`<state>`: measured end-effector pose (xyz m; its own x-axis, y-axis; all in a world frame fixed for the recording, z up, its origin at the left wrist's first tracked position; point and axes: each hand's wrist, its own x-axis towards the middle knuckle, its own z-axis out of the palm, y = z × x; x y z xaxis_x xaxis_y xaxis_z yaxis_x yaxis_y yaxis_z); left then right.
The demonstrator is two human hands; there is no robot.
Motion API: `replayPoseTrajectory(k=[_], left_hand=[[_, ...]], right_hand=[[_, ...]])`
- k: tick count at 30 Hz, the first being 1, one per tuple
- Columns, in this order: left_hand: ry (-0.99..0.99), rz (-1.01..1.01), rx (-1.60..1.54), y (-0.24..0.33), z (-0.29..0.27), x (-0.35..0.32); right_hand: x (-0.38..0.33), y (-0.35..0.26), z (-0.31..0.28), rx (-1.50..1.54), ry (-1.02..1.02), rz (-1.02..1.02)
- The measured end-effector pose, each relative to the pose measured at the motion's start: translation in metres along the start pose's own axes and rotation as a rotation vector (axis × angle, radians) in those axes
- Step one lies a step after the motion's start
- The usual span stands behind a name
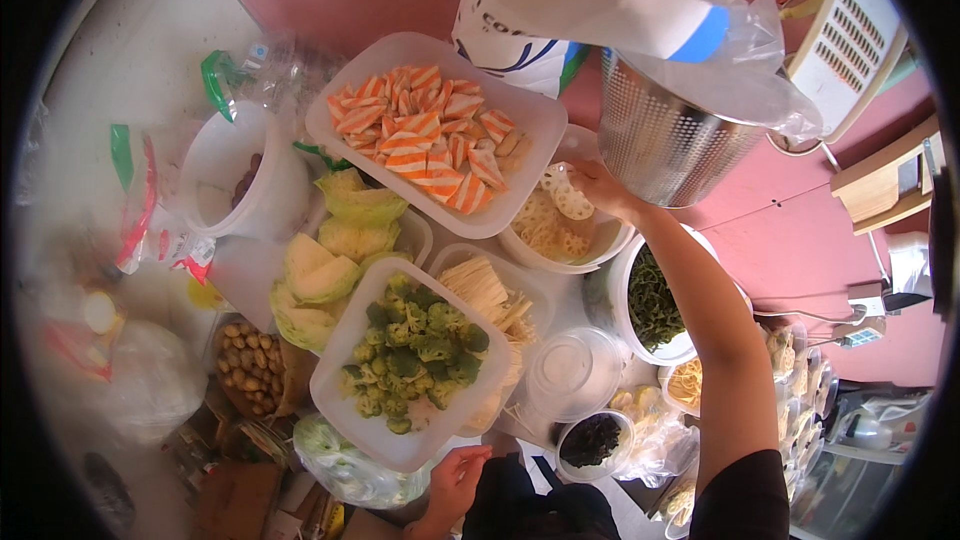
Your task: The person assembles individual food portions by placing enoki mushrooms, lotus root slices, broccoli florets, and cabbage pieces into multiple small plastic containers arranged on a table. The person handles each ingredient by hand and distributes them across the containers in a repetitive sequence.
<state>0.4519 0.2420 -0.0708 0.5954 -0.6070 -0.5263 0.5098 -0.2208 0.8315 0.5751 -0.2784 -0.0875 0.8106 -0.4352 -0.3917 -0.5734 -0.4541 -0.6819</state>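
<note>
At nine o'clock from the view's centre lies a pale tabletop (100, 180); a pink wall (810, 260) fills three o'clock. The left hand (455, 490), at six, is half-unfurled, nothing visible in it; the right hand (605, 190), at two, pinches a lotus root slice (571, 197) above its bowl (565, 267). A white tub (205, 155) with dark contents stands at ten, a brown bag (295, 385) of small round vegetables at eight, a broccoli tub (415, 447) at seven, a tub (545, 120) of orange-striped pieces at eleven, more lotus root in the bowl at three, dark green strands in a tub (608, 295) at four.
</note>
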Motion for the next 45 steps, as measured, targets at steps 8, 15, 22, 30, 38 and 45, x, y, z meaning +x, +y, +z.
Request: replayPoseTrajectory(k=[8, 15, 22, 30, 38, 45], left_hand=[[-0.043, 0.022, -0.004, 0.008, 0.013, -0.003], [-0.074, 0.01, 0.045, 0.009, 0.028, -0.008], [-0.249, 0.136, -0.348, 0.052, 0.066, 0.022], [-0.93, -0.045, -0.571, 0.097, 0.205, 0.01], [-1.149, -0.192, -0.222, -0.03, 0.393, -0.154], [-1.362, -0.582, -0.084, -0.152, 0.513, -0.282]], right_hand=[[-0.053, -0.026, 0.002, 0.073, 0.087, -0.237], [-0.083, -0.069, 0.022, -0.739, 0.322, -0.29], [-0.148, -0.076, 0.043, 0.24, 0.41, -0.441], [-0.42, -0.02, 0.056, 0.974, 0.326, -0.313], [-0.711, 0.108, 0.065, 1.231, 0.896, -0.204], [-0.904, 0.22, 0.11, 1.317, 1.391, 0.086]])
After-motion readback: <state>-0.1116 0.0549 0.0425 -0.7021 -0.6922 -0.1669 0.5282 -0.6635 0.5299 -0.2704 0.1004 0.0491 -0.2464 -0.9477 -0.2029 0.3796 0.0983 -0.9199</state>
